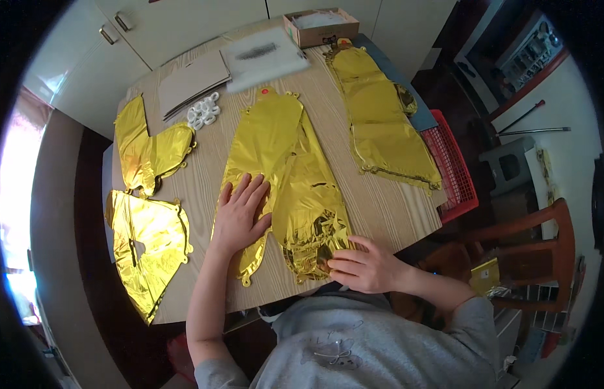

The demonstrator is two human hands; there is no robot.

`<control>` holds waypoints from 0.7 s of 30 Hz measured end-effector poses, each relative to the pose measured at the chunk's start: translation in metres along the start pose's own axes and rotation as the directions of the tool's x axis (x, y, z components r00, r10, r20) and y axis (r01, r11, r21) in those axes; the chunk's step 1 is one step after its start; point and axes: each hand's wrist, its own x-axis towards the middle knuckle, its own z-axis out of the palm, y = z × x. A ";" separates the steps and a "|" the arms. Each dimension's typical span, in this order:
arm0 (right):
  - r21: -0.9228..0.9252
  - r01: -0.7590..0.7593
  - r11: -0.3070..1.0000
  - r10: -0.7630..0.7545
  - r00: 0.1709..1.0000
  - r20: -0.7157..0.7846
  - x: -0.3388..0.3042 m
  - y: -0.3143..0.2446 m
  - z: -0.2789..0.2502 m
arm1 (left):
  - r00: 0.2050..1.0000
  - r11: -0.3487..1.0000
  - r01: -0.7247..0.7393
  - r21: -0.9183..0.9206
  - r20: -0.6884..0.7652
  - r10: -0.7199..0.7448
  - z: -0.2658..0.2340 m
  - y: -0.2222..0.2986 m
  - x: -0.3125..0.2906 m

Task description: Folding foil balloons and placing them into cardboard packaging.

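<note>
In the middle of the table lies a flat gold foil balloon (266, 133), uninflated, with small tabs along its edges and a red dot at its far end. Its near right part is crumpled and overlaps the layer beneath. My left hand (240, 214) rests on its left side, fingers stretched out and palm down. At the near right corner, my right hand (367, 264) has its bent fingers on the foil's edge and grips it; the thumb is hidden.
More flat gold foil balloons lie around: one upper left (136, 146), one lower left (153, 240), one right (380, 110). White rings (203, 110), grey cardboard sheets (193, 83), a clear plastic bag (263, 57) and a cardboard box (321, 27) sit at the back. A red basket (450, 168) stands right.
</note>
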 end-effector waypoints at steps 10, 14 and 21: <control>0.008 -0.055 0.998 0.055 0.998 0.016 -0.003 -0.002 -0.001 | 1.000 1.000 -0.011 0.016 0.021 0.010 0.001 0.000 0.001; 0.031 -0.064 0.997 0.063 0.997 0.036 -0.004 0.001 -0.003 | 0.999 1.000 -0.003 0.020 0.033 0.002 0.000 0.001 0.001; 0.074 -0.068 0.995 0.065 0.997 0.035 -0.005 0.001 -0.005 | 1.000 1.000 -0.001 0.018 0.029 0.001 0.000 0.001 0.000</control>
